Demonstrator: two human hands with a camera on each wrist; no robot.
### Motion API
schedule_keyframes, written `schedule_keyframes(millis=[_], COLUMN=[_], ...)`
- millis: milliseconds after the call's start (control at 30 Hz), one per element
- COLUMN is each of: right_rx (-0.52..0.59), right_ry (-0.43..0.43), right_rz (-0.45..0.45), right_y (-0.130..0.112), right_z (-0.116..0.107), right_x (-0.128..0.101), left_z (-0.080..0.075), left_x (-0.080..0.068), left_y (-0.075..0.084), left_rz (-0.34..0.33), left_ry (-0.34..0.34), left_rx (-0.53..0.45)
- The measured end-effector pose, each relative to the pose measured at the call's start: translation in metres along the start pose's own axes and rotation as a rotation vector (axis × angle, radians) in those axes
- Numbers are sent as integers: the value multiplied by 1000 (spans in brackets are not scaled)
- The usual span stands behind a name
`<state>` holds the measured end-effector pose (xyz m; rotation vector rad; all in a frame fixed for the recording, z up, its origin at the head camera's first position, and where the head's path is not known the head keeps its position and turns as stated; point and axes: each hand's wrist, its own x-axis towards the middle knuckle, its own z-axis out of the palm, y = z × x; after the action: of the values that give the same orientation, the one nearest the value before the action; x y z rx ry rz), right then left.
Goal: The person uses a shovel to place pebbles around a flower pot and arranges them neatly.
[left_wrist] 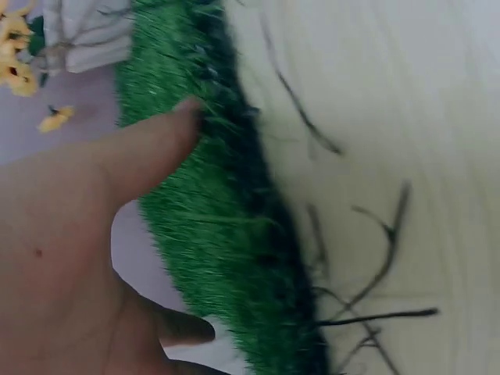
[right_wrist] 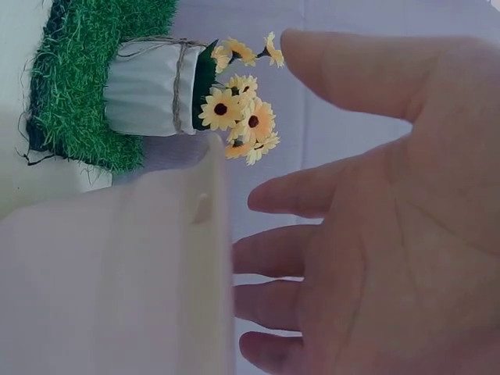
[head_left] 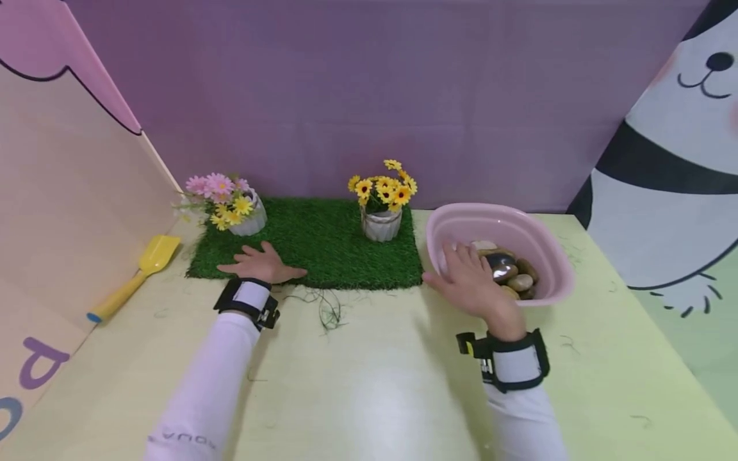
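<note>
My left hand (head_left: 261, 264), fingers spread, is at the front edge of a green artificial grass mat (head_left: 328, 240). In the left wrist view its thumb (left_wrist: 156, 148) overlaps the mat's edge. My right hand (head_left: 469, 282) reaches over the near left rim of a pink plastic basin (head_left: 556, 256), with straight fingers and nothing in its grasp. The right wrist view shows the fingers close beside the basin's rim. Several smooth pebbles (head_left: 521, 282) lie inside the basin, partly hidden by the hand.
On the mat stand a pot of pink and yellow flowers (head_left: 249, 221) at left and a pot of yellow flowers (head_left: 382, 224) at right. A yellow toy shovel (head_left: 138, 276) lies along the left panel. Loose dark strands (head_left: 328, 310) are scattered before the mat.
</note>
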<state>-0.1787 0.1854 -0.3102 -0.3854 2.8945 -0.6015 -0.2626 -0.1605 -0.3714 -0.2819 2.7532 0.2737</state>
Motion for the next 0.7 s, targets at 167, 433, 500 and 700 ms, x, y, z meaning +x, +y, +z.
schedule_keyframes(millis=[167, 433, 500, 700], right_rx=[6, -22, -16, -47], right_ry=[-28, -52, -59, -86], right_rz=[-19, -5, 2, 34], right_y=[-1, 1, -1, -16], right_z=[2, 3, 5, 18], right_x=[2, 3, 5, 14], left_z=[4, 3, 2, 7], left_x=[6, 11, 12, 15], left_y=[-8, -15, -19, -30], left_rz=[25, 146, 154, 162], left_ry=[-76, -146, -152, -178], left_rx=[-124, -177, -179, -213])
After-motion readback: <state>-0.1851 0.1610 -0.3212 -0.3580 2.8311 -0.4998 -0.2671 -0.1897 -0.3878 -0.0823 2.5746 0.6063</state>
